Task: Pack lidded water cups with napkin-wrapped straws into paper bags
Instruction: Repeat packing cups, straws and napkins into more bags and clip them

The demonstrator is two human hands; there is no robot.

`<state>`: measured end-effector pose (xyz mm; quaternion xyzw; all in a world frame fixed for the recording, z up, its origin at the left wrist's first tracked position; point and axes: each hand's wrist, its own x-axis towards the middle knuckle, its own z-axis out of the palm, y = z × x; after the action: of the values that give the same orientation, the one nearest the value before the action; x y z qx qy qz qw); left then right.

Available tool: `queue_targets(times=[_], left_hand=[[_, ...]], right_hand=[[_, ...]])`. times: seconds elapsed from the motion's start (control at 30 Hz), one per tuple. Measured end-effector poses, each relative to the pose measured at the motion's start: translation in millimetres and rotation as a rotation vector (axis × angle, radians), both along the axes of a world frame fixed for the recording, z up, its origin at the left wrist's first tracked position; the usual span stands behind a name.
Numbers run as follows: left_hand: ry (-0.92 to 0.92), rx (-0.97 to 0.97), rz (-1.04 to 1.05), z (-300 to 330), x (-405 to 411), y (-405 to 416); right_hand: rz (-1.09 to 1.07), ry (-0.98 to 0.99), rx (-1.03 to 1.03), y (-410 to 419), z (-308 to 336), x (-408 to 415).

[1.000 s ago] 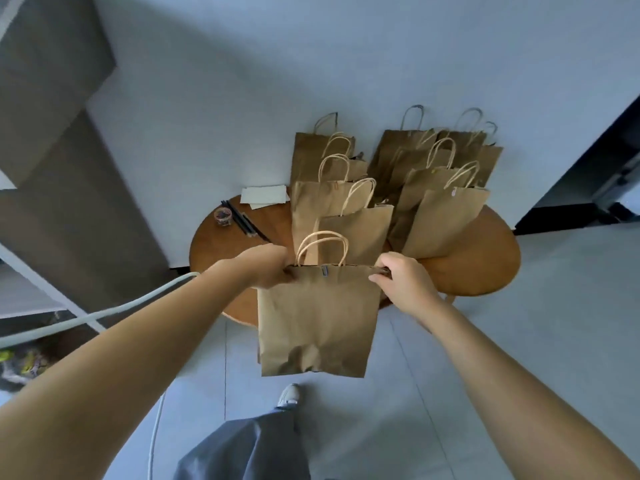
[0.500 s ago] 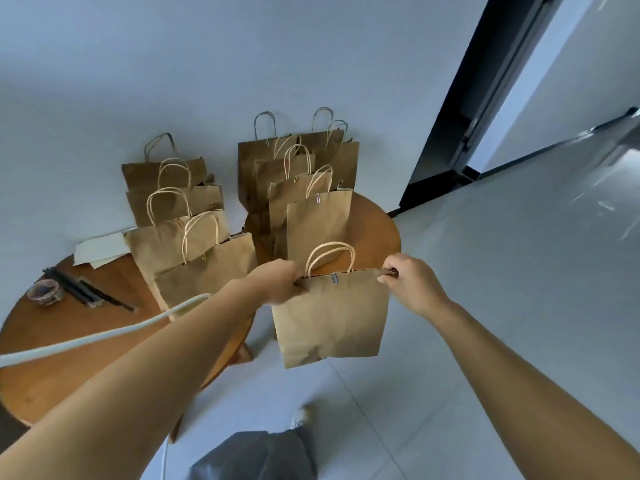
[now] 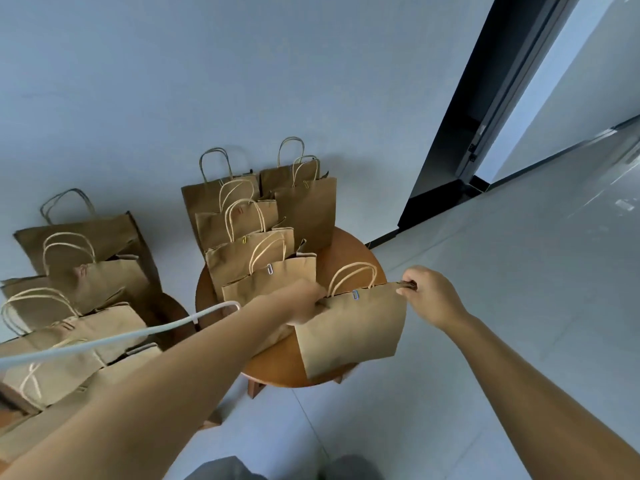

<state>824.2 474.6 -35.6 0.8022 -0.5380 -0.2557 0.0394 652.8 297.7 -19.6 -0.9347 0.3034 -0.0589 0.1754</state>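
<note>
I hold a brown paper bag (image 3: 349,332) with twisted paper handles by its top edge, its mouth closed with a blue clip. My left hand (image 3: 304,303) grips the bag's left top corner and my right hand (image 3: 427,296) pinches the right top corner. The bag hangs over the right front part of a small round wooden table (image 3: 349,252). Its contents are hidden. No cups or straws show.
Several more closed paper bags (image 3: 256,237) stand in rows on the same small table against the wall. Another group of bags (image 3: 79,299) stands at the left. A white cable (image 3: 104,341) crosses my left arm. A dark door frame (image 3: 485,109) is at the right, with tiled floor below.
The view has swung right. The bag in my hands has moved from beside the tables to over the right front of the small round table. Both grips are unchanged.
</note>
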Motion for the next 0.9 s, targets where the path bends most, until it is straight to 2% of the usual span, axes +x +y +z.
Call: queue_targets(times=[0.13,0.2,0.3,0.43,0.73,0.9], left_hand=[[-0.069,0.023,0.043,-1,15,-60],[-0.031,0.028,0.082,-3,26,-91],[0.024,-0.003,0.168,-9,40,-130],[-0.049,0.028,0.328,-12,60,-171],[-0.158,0.157,0.671,-25,115,-202],[-0.185,0.199,0.792,-27,149,-204]], right_hand=[[0.037,0.018,0.000,-70,-5,28],[0.074,0.026,0.006,-108,-9,48],[0.151,0.041,0.031,-156,-11,79],[0.259,0.067,0.079,-207,-18,120],[0.497,0.063,0.131,-246,-47,217],[0.527,0.037,0.083,-245,-55,265]])
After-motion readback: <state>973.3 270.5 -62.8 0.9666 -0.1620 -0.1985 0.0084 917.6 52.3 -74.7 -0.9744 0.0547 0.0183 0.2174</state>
